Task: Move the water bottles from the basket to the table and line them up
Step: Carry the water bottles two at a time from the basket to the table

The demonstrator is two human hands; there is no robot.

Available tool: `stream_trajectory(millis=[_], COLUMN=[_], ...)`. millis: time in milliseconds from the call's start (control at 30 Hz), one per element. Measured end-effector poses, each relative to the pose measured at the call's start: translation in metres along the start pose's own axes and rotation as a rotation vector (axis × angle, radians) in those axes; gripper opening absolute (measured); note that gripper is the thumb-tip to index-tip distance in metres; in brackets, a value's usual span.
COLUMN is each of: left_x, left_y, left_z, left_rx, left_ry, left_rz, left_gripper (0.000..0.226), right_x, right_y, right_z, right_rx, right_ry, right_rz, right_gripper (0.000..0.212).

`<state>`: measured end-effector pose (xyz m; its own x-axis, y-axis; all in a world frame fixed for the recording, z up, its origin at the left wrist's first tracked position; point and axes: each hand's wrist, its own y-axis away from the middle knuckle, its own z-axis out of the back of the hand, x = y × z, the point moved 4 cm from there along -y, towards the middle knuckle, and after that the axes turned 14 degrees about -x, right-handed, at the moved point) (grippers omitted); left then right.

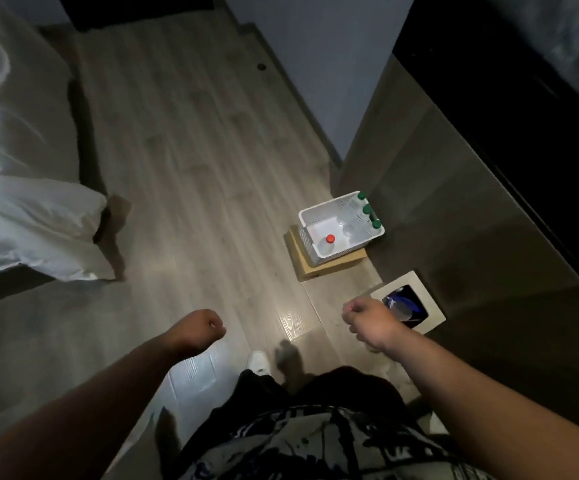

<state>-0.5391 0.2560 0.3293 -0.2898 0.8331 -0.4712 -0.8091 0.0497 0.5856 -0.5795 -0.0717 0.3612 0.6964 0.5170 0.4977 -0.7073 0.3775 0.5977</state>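
A white plastic basket (307,216) sits on a flat cardboard box (329,266) on the wooden floor, against a dark cabinet. Inside it stand three clear bottles with green caps (366,208) along the far right side and one clear bottle with a red cap (330,239) at the near corner. My left hand (205,327) and my right hand (371,320) hang in front of me with fingers curled, holding nothing, well short of the basket.
A bed with white bedding (21,202) fills the left side. A dark wood cabinet (454,202) runs along the right. A small bin with a dark liner (409,303) stands by my right hand. My white shoe (258,362) is on the floor below.
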Motion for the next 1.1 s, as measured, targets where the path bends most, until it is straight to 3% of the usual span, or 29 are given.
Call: stream_trajectory(millis=[100,200,433,567,667,767,900,1100], left_x=[-0.007,-0.019,-0.065,-0.096,-0.124,-0.151,-0.186,-0.241], left_y=[-0.036,-0.064,-0.118,-0.158,-0.196,-0.227,-0.271,-0.381], left_z=[0.021,0.032,0.050,0.082,0.105,0.116,0.097,0.012], left_rx=[0.014,-0.012,0.037,0.066,0.030,-0.013,0.074,0.289], left_ry=[-0.023,0.020,-0.038,-0.179,-0.213,-0.189,-0.168,-0.227], left_rz=[-0.021,-0.009,0.002,0.004,-0.024,-0.027,-0.073,-0.199], left_gripper=[0.030,0.006,0.008,0.031,0.033,0.031,0.031,0.034], right_x=[0.007,0.005,0.003,0.046,0.092,0.119,0.126,0.057], right_y=[-0.010,-0.027,-0.109,-0.162,-0.207,-0.247,-0.279,-0.346], right_z=[0.003,0.015,0.024,0.027,0.040,0.060,0.078,0.064], right_rx=[-0.005,-0.006,0.080,0.127,0.116,0.041,-0.048,-0.159], right_ry=[-0.022,-0.002,0.067,0.067,0.070,0.008,-0.140,-0.255], right_rz=[-0.006,-0.011,-0.135,-0.123,0.018,0.012,-0.061,-0.265], right_gripper=[0.014,0.010,0.015,0.012,0.003,0.007,0.013,0.030])
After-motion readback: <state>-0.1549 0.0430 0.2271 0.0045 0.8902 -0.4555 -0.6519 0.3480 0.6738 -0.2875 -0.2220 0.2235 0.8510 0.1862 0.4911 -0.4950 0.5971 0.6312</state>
